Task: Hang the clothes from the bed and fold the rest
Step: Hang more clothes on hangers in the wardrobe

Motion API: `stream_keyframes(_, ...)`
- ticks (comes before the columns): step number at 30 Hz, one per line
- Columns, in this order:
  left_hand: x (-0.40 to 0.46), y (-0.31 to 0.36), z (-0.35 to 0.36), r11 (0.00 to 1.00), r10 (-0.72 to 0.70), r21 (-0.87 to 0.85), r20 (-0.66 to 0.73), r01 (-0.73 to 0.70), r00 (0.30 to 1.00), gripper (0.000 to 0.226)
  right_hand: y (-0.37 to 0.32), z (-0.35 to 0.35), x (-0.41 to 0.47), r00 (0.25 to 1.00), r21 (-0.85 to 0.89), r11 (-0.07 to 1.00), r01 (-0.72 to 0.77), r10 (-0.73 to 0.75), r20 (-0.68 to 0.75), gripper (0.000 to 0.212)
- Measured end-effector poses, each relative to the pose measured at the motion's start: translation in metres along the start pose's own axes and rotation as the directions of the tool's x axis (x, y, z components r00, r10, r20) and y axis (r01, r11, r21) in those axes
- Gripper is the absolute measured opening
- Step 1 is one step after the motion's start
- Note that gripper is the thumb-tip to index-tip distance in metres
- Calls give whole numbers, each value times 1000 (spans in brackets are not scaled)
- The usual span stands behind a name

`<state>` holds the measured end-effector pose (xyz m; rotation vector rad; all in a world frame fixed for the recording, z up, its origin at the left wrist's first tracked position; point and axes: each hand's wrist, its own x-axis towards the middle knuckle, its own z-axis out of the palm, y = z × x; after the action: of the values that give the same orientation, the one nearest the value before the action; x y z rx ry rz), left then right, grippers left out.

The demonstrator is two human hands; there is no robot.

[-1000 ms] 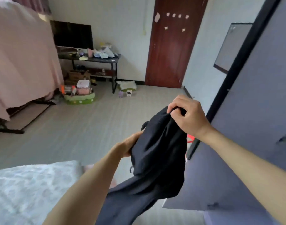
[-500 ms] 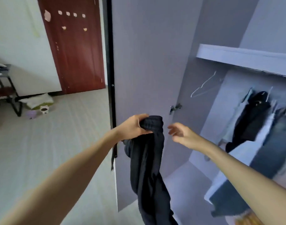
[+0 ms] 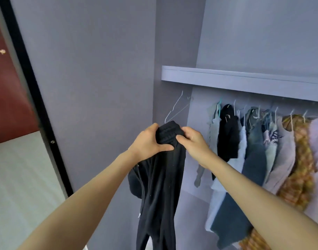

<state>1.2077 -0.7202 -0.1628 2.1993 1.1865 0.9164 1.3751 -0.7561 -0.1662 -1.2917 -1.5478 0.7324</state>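
Note:
A pair of black trousers (image 3: 161, 184) hangs down in front of the open grey wardrobe (image 3: 100, 87). My left hand (image 3: 149, 141) grips the bunched waistband from the left. My right hand (image 3: 192, 139) pinches the same waistband from the right. Just behind and above both hands, an empty white wire hanger (image 3: 176, 109) hangs at the left end of the rail. The bed is out of view.
Several garments (image 3: 262, 145) hang on hangers along the rail to the right, under a grey shelf (image 3: 244, 82). The wardrobe door's black edge (image 3: 33, 98) stands at the left, with a red door (image 3: 5, 91) and pale floor (image 3: 19, 177) beyond.
I have turned further toward the wardrobe. My right hand, which had let go half a second ago, now holds the waistband again, and the trousers are raised toward the empty hanger.

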Motion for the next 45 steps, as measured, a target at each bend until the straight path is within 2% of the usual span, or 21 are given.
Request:
stream_keyframes(3, 26, -18, 3, 999, -50, -1, 228, 52, 972, 38, 5, -19, 21, 984, 61, 998, -7, 17, -176, 18)
stream_keyframes(5, 36, -37, 11, 993, -114, 53, 370, 101, 922, 31, 15, -31, 29, 976, 101, 995, -26, 47, -214, 21)
stream_keyframes(6, 39, -46, 17, 993, -119, 55, 387, 105, 914, 26, 21, -35, 33, 975, 111, 993, -38, 62, -215, 23)
stream_keyframes(8, 44, -58, 29, 993, -111, 10, 339, 114, 934, 25, 35, -38, 41, 973, 98, 992, -83, 102, -207, 22)
stream_keyframes(10, 54, -66, 36, 993, -118, 24, 226, 115, 967, 25, 54, -41, 54, 967, 46, 988, -147, 153, -201, 19)
stream_keyframes(12, 65, -71, 37, 986, -119, 134, 111, 104, 987, 21, 70, -46, 71, 962, -59, 969, -242, 231, -144, 18)
stream_keyframes(14, 78, -78, 35, 949, -95, 304, 16, 86, 995, 19, 85, -49, 94, 943, -111, 938, -330, 331, -2, 21)
stream_keyframes(15, 83, -80, 34, 920, -75, 385, -22, 77, 997, 20, 90, -48, 105, 928, -102, 926, -364, 370, 39, 23)
stream_keyframes(17, 95, -83, 32, 865, -34, 495, -107, 83, 994, 24, 101, -43, 133, 918, -40, 918, -394, 395, 30, 30)
stream_keyframes(20, 116, -88, 36, 795, 3, 595, -191, 114, 982, 23, 121, -30, 186, 912, 133, 907, -400, 408, -37, 35)
stream_keyframes(23, 135, -99, 42, 733, -12, 664, -204, 147, 979, 22, 134, -10, 243, 883, 301, 841, -449, 468, 9, 30)
stream_keyframes(28, 144, -110, 39, 637, -49, 742, -231, 209, 972, 25, 144, 16, 306, 824, 410, 737, -538, 563, 69, 6)
stream_keyframes(31, 146, -110, 39, 629, -46, 750, -227, 205, 973, 20, 146, 22, 324, 826, 472, 719, -511, 562, 39, 9)
stream_keyframes(33, 148, -110, 41, 632, -45, 748, -224, 202, 973, 19, 146, 24, 330, 837, 508, 713, -484, 547, 31, 19)
stream_keyframes(36, 149, -112, 41, 643, -50, 740, -216, 197, 975, 18, 145, 25, 330, 850, 574, 691, -439, 526, 17, 19)
stream_keyframes(41, 145, -112, 39, 720, -67, 674, -171, 166, 983, 17, 135, 5, 304, 895, 539, 764, -356, 444, -37, 11)
stream_keyframes(45, 121, -108, 44, 798, -66, 591, -105, 115, 992, 15, 127, -17, 249, 898, 478, 804, -354, 434, -66, 22)
